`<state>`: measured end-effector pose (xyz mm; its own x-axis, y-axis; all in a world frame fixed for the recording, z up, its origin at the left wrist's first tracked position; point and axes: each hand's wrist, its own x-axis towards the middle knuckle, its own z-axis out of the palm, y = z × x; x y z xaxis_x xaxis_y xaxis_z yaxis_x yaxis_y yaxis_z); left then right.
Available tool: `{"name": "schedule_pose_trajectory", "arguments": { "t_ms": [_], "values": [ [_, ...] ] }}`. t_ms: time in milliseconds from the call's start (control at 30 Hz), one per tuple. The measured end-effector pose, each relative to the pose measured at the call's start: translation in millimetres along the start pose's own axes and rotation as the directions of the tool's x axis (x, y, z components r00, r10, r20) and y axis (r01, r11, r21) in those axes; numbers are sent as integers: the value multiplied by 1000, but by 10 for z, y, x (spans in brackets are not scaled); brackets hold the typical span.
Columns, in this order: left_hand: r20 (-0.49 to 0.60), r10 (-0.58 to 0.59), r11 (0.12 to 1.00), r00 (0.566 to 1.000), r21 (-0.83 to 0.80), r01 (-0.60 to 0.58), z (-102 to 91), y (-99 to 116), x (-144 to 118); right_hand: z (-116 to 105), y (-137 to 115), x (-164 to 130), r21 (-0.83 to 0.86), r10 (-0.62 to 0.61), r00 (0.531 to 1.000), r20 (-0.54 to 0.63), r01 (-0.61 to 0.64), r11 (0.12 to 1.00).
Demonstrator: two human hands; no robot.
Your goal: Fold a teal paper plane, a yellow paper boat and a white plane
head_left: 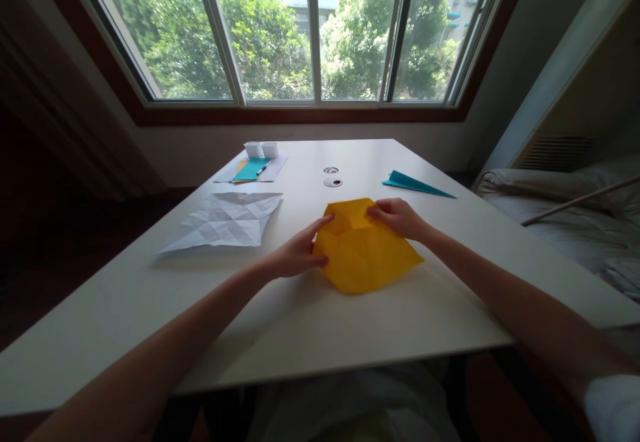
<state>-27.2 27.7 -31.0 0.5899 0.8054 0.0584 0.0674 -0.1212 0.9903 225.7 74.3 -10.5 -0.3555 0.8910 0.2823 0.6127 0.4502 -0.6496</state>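
Observation:
A yellow sheet of paper [363, 252], partly folded, lies on the white table [300, 322] in front of me. My left hand [297, 252] presses on its left edge, with a finger stretched along the top fold. At the sheet's upper right corner, my right hand [397, 217] pinches the folded flap. Both hands rest on the paper against the tabletop.
A creased white sheet [227, 222] lies to the left. Farther back sit a teal sheet with a pen [251, 169] and two small white boxes [261, 149]. A teal paper plane [417, 185] lies at the right. A bed [565, 209] stands beyond the table's right edge.

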Motion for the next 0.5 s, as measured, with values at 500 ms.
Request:
{"name": "schedule_pose_trajectory", "arguments": {
  "t_ms": [500],
  "values": [
    [-258, -25, 1000, 966, -9, 24, -70, 66, 72, -121, 141, 57, 319, 0, 973, 230, -75, 945]
  ]
}}
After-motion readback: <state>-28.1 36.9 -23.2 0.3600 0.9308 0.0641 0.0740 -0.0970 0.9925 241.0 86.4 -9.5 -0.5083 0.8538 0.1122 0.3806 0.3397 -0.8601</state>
